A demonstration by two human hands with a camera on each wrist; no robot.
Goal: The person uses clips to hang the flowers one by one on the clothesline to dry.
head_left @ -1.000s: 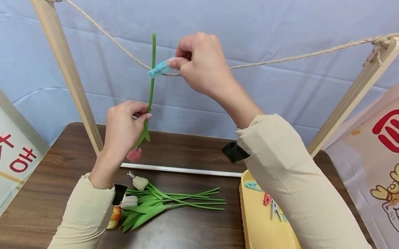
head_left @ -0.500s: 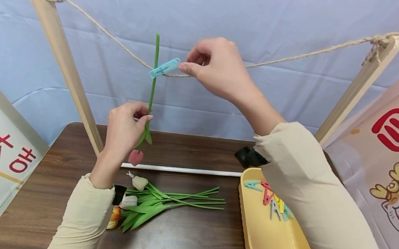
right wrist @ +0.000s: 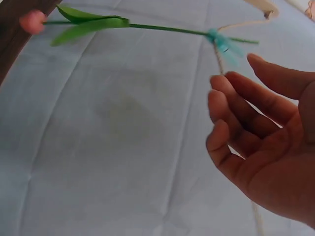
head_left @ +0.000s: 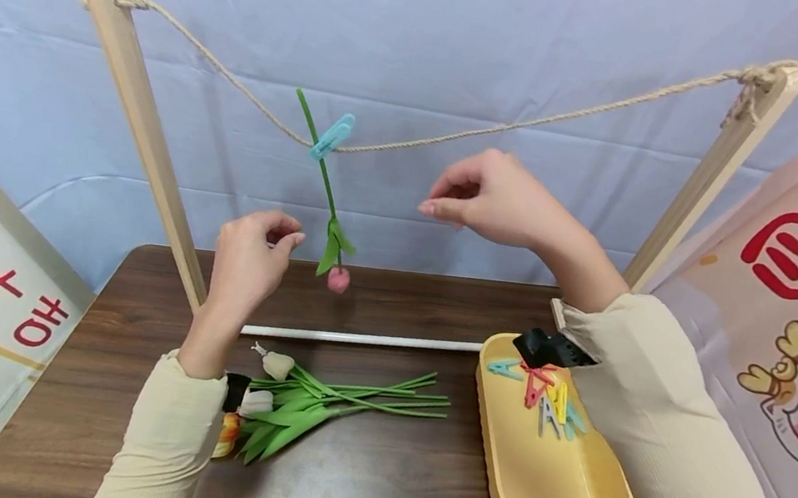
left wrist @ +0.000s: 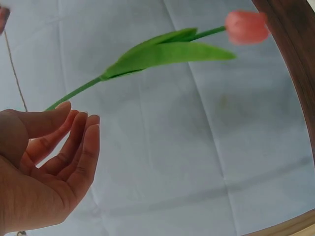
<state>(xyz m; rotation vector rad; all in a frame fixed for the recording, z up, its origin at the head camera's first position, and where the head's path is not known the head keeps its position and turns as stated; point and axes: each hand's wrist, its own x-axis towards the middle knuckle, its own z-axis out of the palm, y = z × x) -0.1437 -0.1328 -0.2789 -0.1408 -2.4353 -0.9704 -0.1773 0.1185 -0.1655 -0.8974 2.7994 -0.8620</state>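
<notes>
A pink tulip [head_left: 338, 280] hangs bloom down from the rope [head_left: 444, 139], its green stem tilted. A blue clothespin [head_left: 332, 136] clips the stem to the rope near the stem's upper end. My left hand [head_left: 251, 263] is just left of the tulip, fingers loosely bent and holding nothing; in the left wrist view a gap shows between thumb and fingers. To the right of the clothespin, below the rope, my right hand [head_left: 504, 200] is in the air. Its fingers are loosely curved with nothing between them, as the right wrist view shows.
Two wooden posts [head_left: 148, 140] carry the rope, with a white rod [head_left: 364, 338] low between them. Several tulips [head_left: 302, 413] lie on the dark wooden table [head_left: 368, 481]. At right, a yellow tray [head_left: 557, 488] holds several clothespins [head_left: 536, 385].
My right hand has let go of the blue clothespin and moved right and down. The left hand has released the stem, and the tulip has swung right, now hanging from the clothespin.
</notes>
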